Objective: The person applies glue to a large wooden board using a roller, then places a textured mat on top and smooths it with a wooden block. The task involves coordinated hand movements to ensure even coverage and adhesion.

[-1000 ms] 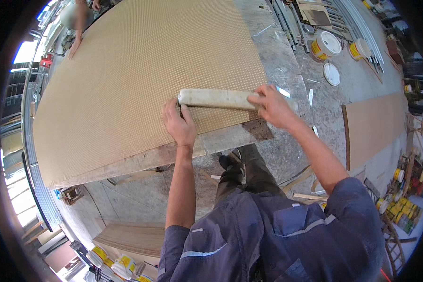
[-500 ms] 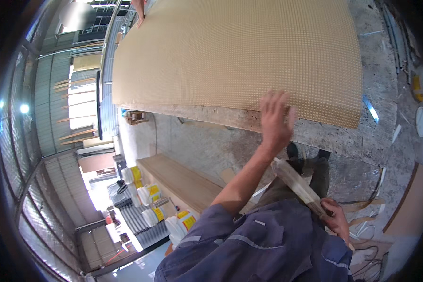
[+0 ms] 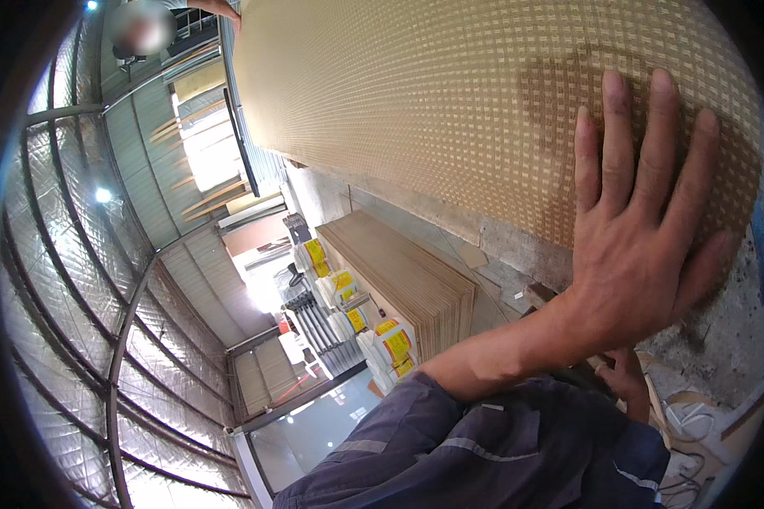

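Note:
A large tan sheet (image 3: 382,93) with a woven grid pattern lies over a work table. My left hand (image 3: 632,204) is open over the sheet's near right part, palm down and fingers spread; whether it presses on the surface I cannot tell. A darker patch, perhaps shadow, surrounds the fingers. Low by my body and partly behind my left forearm, my right hand (image 3: 626,373) is closed around a long pale bar. Only the bar's far end (image 3: 539,294) and a bit near the hand show.
Another person's hand (image 3: 227,10) rests at the sheet's far left corner. Stacked brown boards (image 3: 399,271) stand to the left behind the table, beside several white buckets (image 3: 395,343) with yellow labels. Cables (image 3: 688,471) and scraps lie on the floor at lower right.
My left hand has moved right and looks larger, its fingers now spread over the sheet. The view has shifted and tilted. The bar in my right hand is now mostly hidden behind my left forearm.

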The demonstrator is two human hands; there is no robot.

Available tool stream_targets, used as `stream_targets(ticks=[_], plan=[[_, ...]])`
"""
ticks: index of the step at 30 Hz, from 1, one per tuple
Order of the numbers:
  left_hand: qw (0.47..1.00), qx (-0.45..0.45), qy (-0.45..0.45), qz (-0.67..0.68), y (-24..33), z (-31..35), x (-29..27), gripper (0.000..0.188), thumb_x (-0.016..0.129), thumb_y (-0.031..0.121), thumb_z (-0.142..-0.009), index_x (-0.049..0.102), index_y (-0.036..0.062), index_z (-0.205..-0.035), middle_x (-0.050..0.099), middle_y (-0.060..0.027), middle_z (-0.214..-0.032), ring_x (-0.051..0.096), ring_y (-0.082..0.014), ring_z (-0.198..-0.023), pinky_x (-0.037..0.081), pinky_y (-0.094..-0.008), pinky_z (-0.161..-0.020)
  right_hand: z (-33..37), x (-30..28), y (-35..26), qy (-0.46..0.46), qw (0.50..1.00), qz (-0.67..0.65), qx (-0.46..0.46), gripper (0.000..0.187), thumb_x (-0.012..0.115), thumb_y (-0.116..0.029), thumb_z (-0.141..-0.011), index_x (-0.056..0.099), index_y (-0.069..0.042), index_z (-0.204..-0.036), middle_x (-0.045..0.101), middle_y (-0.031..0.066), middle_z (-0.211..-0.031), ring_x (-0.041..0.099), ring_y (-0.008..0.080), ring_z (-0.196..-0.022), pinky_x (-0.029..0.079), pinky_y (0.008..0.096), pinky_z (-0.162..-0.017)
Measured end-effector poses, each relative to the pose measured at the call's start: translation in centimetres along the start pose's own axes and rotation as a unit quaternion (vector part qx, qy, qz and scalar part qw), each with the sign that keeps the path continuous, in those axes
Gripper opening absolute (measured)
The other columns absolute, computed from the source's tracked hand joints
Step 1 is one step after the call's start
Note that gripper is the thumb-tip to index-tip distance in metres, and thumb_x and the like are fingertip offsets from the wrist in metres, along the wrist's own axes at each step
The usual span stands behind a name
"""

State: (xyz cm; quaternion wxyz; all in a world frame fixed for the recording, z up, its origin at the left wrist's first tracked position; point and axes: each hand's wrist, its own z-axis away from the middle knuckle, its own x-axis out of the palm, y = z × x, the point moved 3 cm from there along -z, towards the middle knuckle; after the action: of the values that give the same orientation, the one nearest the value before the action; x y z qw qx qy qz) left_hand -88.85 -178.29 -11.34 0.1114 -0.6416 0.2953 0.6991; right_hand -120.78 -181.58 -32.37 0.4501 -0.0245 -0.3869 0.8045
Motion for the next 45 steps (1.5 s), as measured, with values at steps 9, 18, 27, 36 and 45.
stream_targets(ticks=[9, 18, 27, 36, 45], plan=[[0.997, -0.053, -0.047, -0.025, -4.0, -2.0, -2.2, 0.081, 0.05, 0.048, -0.092, 0.021, 0.0018, -0.152, 0.006, -0.025, -0.159, 0.0, -0.0464, -0.147, 0.002, -0.058, -0.116, -1.0, -2.1, -3.7, 0.04, 0.97, -0.028, 0.236, 0.057, 0.074, -0.017, -0.074, 0.058, -0.003, -0.127, 0.06, 0.021, -0.128, 0.059, 0.0342, -0.115, 0.044, 0.041, -0.098], [0.986, -0.136, 0.072, -0.066, -16.5, -0.1, -5.9, 0.078, 0.049, 0.049, -0.096, 0.023, 0.0, -0.151, 0.012, -0.0258, -0.158, 0.004, -0.0462, -0.146, 0.005, -0.0565, -0.117, -1.0, -2.2, -2.4, 0.094, 0.992, 0.056, 0.063, 0.051, 0.072, -0.009, -0.072, 0.063, 0.0, -0.121, 0.061, 0.0179, -0.117, 0.062, 0.0328, -0.105, 0.049, 0.0381, -0.09], [0.965, -0.199, 0.166, -0.038, -30.4, 5.0, -9.9, 0.073, 0.045, 0.048, -0.097, 0.029, -0.0004, -0.149, 0.02, -0.0267, -0.156, 0.014, -0.0455, -0.145, 0.01, -0.0545, -0.117, -1.7, 2.5, -9.5, 0.177, 0.982, 0.047, 0.04, 0.05, 0.07, -0.001, -0.07, 0.063, 0.003, -0.119, 0.06, 0.0168, -0.114, 0.061, 0.03, -0.106, 0.047, 0.0348, -0.091], [0.977, -0.135, 0.161, 0.043, -38.6, 9.6, -12.7, 0.07, 0.045, 0.046, -0.095, 0.031, 0.0024, -0.149, 0.023, -0.0186, -0.157, 0.012, -0.0399, -0.147, 0.008, -0.0515, -0.119, -7.0, 13.5, -17.9, 0.254, 0.959, 0.125, 0.011, 0.047, 0.071, -0.007, -0.076, 0.061, 0.003, -0.12, 0.06, 0.0134, -0.113, 0.06, 0.0225, -0.103, 0.046, 0.0324, -0.089], [0.949, -0.244, 0.191, 0.061, -57.6, 25.3, -20.6, 0.053, 0.058, 0.035, -0.09, 0.049, 0.0052, -0.134, 0.042, -0.0185, -0.145, 0.032, -0.042, -0.137, 0.022, -0.0518, -0.114, -12.4, 23.7, -37.8, 0.216, 0.97, -0.052, -0.097, 0.048, 0.055, -0.026, -0.086, 0.058, 0.001, -0.125, 0.064, 0.0057, -0.105, 0.06, 0.0155, -0.091, 0.046, 0.027, -0.082]])
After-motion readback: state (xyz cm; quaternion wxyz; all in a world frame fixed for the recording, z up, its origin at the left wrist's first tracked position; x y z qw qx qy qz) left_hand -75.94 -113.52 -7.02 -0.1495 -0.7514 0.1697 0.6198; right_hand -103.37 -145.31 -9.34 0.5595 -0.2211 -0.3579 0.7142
